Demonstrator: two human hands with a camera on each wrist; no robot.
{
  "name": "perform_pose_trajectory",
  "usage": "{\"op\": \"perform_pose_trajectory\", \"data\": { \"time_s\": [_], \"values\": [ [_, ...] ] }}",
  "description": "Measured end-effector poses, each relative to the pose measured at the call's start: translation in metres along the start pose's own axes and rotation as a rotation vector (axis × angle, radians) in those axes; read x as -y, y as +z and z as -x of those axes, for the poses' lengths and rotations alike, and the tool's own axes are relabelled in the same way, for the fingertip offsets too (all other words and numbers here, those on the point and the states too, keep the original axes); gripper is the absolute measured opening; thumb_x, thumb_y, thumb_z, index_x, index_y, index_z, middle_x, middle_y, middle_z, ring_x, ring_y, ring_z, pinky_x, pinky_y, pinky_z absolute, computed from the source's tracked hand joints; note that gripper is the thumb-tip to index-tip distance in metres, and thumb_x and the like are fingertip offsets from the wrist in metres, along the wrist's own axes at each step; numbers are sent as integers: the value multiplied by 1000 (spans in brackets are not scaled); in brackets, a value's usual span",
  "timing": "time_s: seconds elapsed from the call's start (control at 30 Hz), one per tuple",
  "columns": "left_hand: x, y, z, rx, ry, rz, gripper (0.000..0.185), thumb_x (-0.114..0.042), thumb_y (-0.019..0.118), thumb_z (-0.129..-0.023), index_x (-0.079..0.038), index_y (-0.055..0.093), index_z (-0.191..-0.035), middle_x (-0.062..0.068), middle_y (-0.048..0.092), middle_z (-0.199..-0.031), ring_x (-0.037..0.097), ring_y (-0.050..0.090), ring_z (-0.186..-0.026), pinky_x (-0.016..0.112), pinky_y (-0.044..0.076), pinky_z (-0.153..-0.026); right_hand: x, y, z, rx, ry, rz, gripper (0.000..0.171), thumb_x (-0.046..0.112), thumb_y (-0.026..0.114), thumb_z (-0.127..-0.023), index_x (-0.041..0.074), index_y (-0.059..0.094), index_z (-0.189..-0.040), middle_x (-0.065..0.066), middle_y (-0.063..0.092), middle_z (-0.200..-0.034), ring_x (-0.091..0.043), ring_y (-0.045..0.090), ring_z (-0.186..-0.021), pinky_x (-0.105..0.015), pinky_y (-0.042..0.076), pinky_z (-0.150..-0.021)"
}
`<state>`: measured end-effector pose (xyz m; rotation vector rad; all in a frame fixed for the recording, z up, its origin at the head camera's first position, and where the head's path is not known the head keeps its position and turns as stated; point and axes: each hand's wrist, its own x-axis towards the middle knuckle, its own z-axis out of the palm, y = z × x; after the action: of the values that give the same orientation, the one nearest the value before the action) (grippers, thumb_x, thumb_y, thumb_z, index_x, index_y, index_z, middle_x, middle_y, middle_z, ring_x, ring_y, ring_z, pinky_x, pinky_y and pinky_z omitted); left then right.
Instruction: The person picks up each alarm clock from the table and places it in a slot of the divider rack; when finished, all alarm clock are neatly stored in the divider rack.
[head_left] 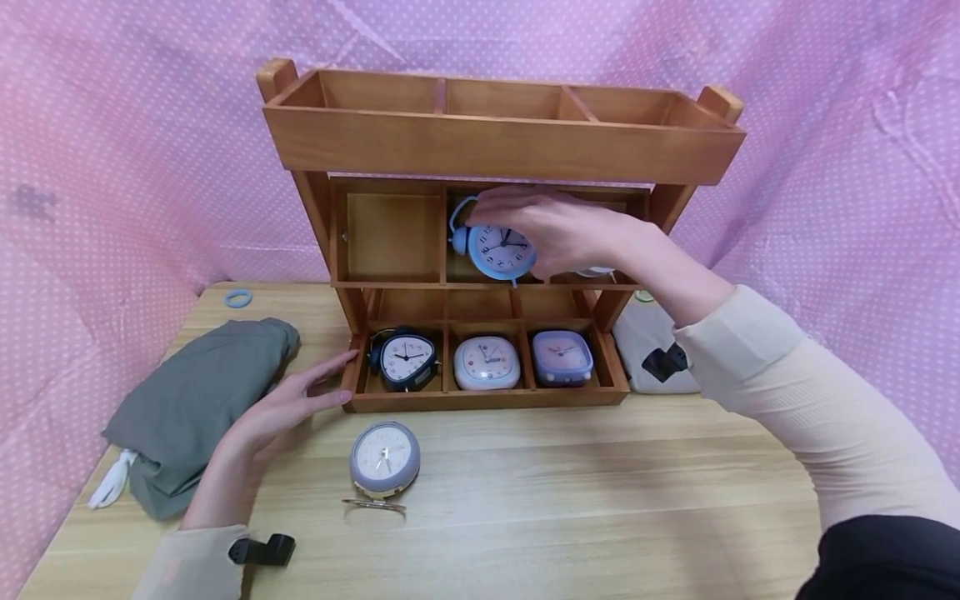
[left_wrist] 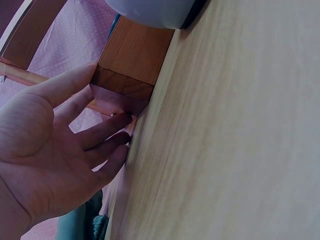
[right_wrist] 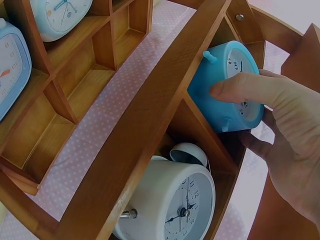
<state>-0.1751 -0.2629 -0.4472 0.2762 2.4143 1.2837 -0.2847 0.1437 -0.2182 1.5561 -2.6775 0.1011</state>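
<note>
My right hand (head_left: 573, 227) grips a light blue twin-bell alarm clock (head_left: 495, 265) in the middle compartment of the wooden rack's (head_left: 495, 146) middle tier. In the right wrist view, the thumb lies along the clock's side and the other fingers reach behind it. A white alarm clock (right_wrist: 167, 200) with a bell on top stands in the compartment beside it, mostly hidden by my hand in the head view. With fingers extended, my left hand (head_left: 288, 407) touches the left end of the bottom tier; its thumb meets the wooden corner (left_wrist: 125, 75) in the left wrist view.
The bottom tier holds a black alarm clock (head_left: 407, 358), a white one (head_left: 487, 363) and a purple one (head_left: 562, 358). A grey-purple round clock (head_left: 385, 457) lies on the table in front. A grey drawstring bag (head_left: 198, 408) is at left, a pale pouch (head_left: 645, 333) at right, and a blue ring (head_left: 237, 298) behind.
</note>
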Motion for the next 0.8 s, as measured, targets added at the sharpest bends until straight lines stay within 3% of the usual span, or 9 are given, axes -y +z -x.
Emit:
{"op": "perform_pose_trajectory", "data": {
  "time_s": [0.17, 0.4, 0.8],
  "values": [
    [-1, 0, -1, 1, 0, 4, 77, -44, 64, -101, -26, 25, -165, 14, 16, -174, 49, 7, -159, 79, 15, -117, -2, 0, -2, 25, 16, -5, 86, -7, 80, -69, 10, 53, -149, -11, 47, -158, -30, 33, -154, -49, 35, -125],
    [-2, 0, -1, -6, 4, 2, 76, -43, 64, -101, -28, 26, -165, 14, 17, -174, 49, 8, -159, 78, 15, -117, -2, -1, -4, 45, 14, 40, 87, -12, 74, -70, 12, 52, -150, -12, 46, -160, -31, 35, -153, -50, 40, -121],
    [-1, 0, -1, -10, 20, -4, 76, -42, 64, -101, -26, 26, -165, 15, 18, -173, 49, 9, -158, 78, 15, -118, -3, -1, -9, 129, 27, 74, 92, -18, 70, -73, 16, 47, -156, -6, 46, -161, -31, 29, -156, -47, 37, -124]
  ]
}}
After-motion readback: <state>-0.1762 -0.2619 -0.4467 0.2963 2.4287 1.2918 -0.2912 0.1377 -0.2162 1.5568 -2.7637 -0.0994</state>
